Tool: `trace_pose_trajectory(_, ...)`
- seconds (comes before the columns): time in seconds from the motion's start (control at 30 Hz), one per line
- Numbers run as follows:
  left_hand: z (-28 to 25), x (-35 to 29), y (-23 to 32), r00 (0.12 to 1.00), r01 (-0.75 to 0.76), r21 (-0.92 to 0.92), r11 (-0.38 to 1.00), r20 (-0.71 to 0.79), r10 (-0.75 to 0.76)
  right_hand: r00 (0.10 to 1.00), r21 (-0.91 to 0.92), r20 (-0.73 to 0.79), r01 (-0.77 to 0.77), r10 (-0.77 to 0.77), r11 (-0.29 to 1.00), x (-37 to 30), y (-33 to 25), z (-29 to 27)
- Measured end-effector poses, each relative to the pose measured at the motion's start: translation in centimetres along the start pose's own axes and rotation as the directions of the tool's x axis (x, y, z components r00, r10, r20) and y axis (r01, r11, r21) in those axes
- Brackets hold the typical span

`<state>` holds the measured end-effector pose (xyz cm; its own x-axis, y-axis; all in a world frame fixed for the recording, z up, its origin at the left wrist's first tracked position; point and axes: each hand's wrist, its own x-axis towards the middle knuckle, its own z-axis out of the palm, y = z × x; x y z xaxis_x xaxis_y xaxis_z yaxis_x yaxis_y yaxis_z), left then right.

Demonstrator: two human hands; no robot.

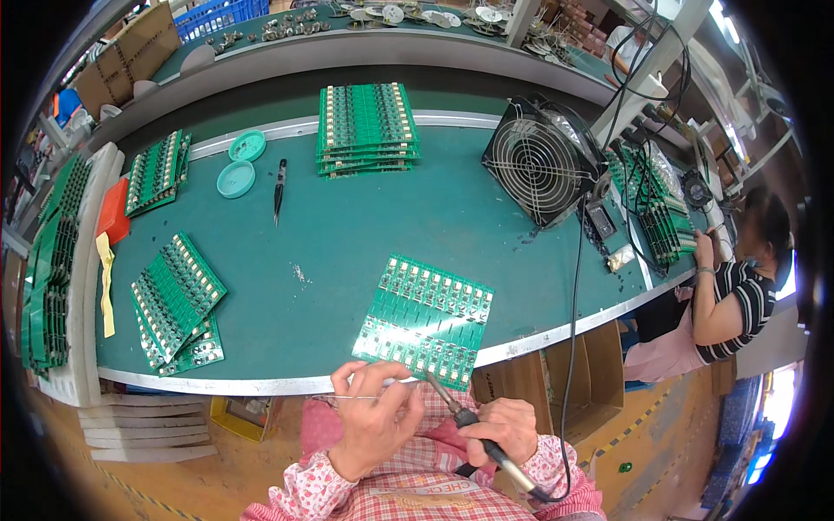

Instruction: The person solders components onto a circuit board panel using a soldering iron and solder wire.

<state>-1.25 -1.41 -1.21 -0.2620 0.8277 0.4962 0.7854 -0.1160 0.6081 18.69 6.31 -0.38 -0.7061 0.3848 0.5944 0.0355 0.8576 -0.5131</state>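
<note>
Grips a soldering iron point(493, 451) by its dark handle with the right hand point(512, 427), pointing the tip at the near edge of a green circuit-board panel point(426, 304). Pinches a thin, pale strand point(354, 398), probably solder, with the curled left hand point(373, 415), close beside that same edge. Cannot tell from this angle whether touching a joint with the tip or hovering just above.

Has the panel lying flat on the green counter point(287, 252), near the front edge and straight ahead of the body. Shows, on that panel, rows of small pale components already fitted in bands. Cannot tell which joints are done and which are left, given the glare and the tiny parts.

Looks, by judgement, to be partway through a batch, with just this one panel under the iron. Has many more set around: a tall, uneven stack point(367, 122) at the back, a skewed pile point(178, 295) to the left, a smaller pile point(156, 172) behind that, and further stacked panels point(50, 286) at the far left. Cannot say which of these are finished and which are waiting. Has tweezers point(279, 193) lying apart, out of use.
</note>
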Motion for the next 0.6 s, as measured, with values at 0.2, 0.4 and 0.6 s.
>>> trace_pose_trajectory(0.2,0.5,0.1,0.4,0.998,-0.066,-0.029,0.997,-0.025,0.066,0.907,0.141,-0.388,-0.118,0.165,0.983,-0.7,-1.0,-1.6)
trace_pose_trajectory(0.4,-1.3,-0.4,1.5,0.996,-0.086,0.105,0.991,-0.012,0.088,0.736,0.087,-0.609,-0.308,0.295,0.947,-2.0,1.2,3.7)
trace_pose_trajectory(0.6,-2.1,-0.8,2.1,0.96,-0.278,-0.044,0.96,0.0,0.279,0.931,-0.208,-0.26,-0.314,0.257,0.926,-0.1,-1.3,2.2)
